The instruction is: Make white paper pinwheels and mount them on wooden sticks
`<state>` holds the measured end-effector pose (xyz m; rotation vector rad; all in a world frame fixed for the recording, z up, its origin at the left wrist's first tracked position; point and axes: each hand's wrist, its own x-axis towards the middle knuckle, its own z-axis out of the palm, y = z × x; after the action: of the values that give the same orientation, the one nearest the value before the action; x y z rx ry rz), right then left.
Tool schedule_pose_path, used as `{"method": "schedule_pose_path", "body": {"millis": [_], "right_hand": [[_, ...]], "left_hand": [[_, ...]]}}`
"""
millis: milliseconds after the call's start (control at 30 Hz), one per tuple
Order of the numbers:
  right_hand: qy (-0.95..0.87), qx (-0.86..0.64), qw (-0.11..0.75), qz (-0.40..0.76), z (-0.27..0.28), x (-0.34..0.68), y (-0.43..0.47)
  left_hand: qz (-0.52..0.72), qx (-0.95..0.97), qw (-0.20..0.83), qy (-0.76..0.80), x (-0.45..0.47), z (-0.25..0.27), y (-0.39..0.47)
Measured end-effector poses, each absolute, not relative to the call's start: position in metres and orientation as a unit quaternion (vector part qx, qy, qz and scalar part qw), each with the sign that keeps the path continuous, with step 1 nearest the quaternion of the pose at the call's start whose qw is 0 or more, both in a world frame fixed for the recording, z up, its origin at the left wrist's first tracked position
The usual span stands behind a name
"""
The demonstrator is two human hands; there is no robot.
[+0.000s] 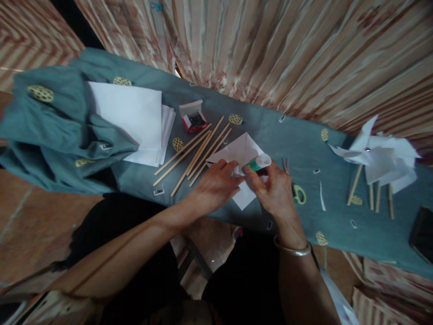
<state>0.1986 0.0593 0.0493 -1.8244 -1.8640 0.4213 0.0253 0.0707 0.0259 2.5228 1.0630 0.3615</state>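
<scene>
A square of white paper [248, 141] with cut or folded flaps lies on the cloth-covered table in front of me. My right hand [275, 185] grips a green-and-white glue stick [257, 164], its thumb along the barrel, held low over the paper. On the paper's left side rests my left hand [218, 183], fingers bent and closed on a paper flap near the end of the glue stick. The hands and glue stick hide the middle of the sheet. Just right of my right hand lie scissors [299, 194] with light green handles, partly hidden.
Several wooden sticks [199, 151] lie left of the paper, below an open small box [194, 121] of dark pins. A stack of white sheets [131, 117] sits farther left. Finished paper pinwheels [368, 151] on sticks lie at the right, near a paper strip [322, 196] and a dark object [422, 234].
</scene>
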Motion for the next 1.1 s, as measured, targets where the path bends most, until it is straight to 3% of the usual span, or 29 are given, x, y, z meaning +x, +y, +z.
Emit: {"method": "schedule_pose_path", "body": {"millis": [1100], "right_hand": [[-0.673,-0.679,0.275,0.103,0.039,0.207,0.063]], "left_hand": [[0.143,0.897,0.19,0.371,0.025,0.025,0.071]]}}
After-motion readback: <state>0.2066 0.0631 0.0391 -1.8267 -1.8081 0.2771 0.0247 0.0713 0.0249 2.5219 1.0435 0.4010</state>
